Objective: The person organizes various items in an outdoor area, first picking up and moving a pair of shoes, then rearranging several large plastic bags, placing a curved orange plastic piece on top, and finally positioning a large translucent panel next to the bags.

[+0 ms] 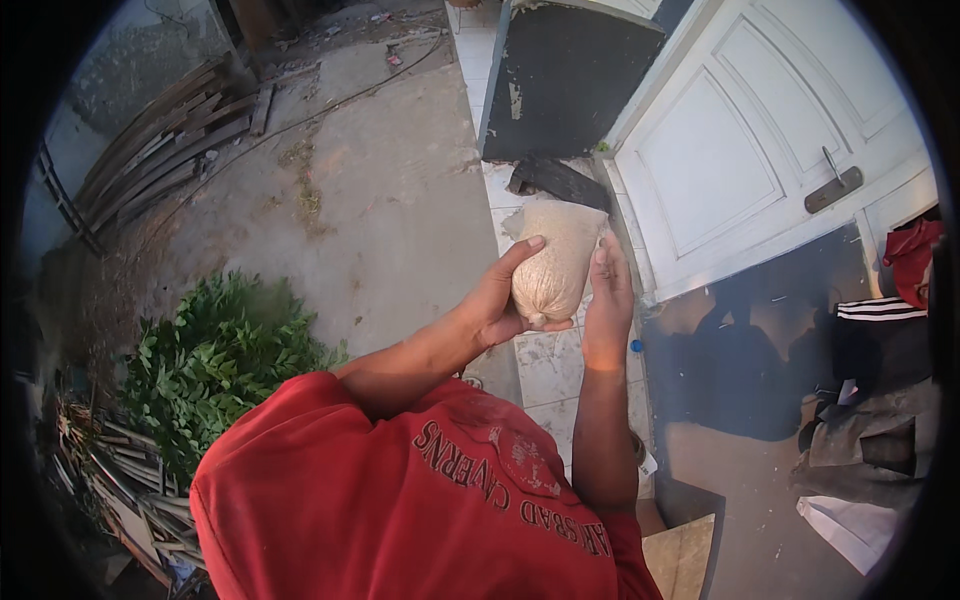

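A plump plastic bag of beige, sawdust-like filling (560,250) is held up in front of my chest, its gathered, knotted end toward me. My left hand (502,295) grips it from the left, thumb on top and fingers beneath the knotted end. Against its right side lies my right hand (608,295), fingers pointing away from me and curving along the bag, the thumb beside them. Between them the two hands support the bag. The fingertips under it are partly hidden.
Behind the bag, a dark flat piece (560,183) lies on the white tiles (550,375). A white door (730,150) stands right, with clothes (880,400) near it. Leafy green branches (220,360) and sticks (130,470) are piled left; old planks (165,150) lean far left.
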`<action>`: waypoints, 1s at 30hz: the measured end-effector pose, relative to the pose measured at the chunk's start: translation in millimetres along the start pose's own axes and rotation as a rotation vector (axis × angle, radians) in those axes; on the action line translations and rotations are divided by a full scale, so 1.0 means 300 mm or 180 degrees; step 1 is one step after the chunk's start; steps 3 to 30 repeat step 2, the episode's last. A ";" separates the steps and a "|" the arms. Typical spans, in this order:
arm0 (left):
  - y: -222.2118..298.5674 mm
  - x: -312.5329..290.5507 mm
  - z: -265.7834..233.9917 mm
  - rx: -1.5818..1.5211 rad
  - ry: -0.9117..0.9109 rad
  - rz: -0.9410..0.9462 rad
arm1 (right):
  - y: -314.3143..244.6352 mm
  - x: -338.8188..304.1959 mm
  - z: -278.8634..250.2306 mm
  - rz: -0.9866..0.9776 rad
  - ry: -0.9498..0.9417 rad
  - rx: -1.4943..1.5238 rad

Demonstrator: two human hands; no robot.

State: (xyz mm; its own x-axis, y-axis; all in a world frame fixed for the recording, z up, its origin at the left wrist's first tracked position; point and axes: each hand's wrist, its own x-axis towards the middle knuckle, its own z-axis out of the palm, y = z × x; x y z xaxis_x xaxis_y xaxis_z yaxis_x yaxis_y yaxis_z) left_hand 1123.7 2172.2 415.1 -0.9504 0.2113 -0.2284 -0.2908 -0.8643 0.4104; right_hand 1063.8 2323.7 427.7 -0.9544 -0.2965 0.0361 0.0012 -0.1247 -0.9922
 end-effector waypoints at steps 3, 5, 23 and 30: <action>0.000 0.026 -0.034 -0.0172 0.0119 -0.0208 | 0.034 -0.034 -0.022 -0.0764 0.0084 -0.0973; 0.000 0.026 -0.034 -0.0172 0.0119 -0.0208 | 0.034 -0.034 -0.022 -0.0764 0.0084 -0.0973; 0.000 0.026 -0.034 -0.0172 0.0119 -0.0208 | 0.034 -0.034 -0.022 -0.0764 0.0084 -0.0973; 0.000 0.026 -0.034 -0.0172 0.0119 -0.0208 | 0.034 -0.034 -0.022 -0.0764 0.0084 -0.0973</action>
